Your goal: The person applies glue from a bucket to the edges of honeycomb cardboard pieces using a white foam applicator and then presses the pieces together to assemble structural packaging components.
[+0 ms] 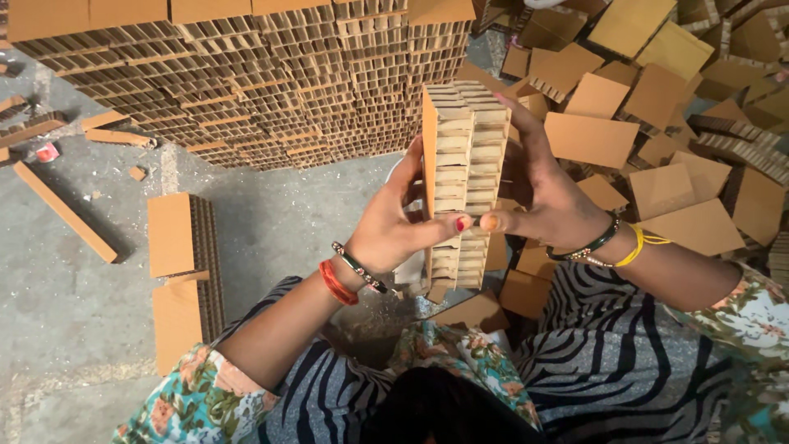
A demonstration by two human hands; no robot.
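Dark hair at bottom centre; above it, honeycomb cardboard block [460, 181], long axis upright at frame centre, clamped between both hands: left hand [394, 226] closed on its left face, right hand [546, 193] on its right, thumbs meeting in front.

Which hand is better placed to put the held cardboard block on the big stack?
Probably the left hand: it grips the cardboard block on the side nearer the big stack. The right hand is toward the loose pieces.
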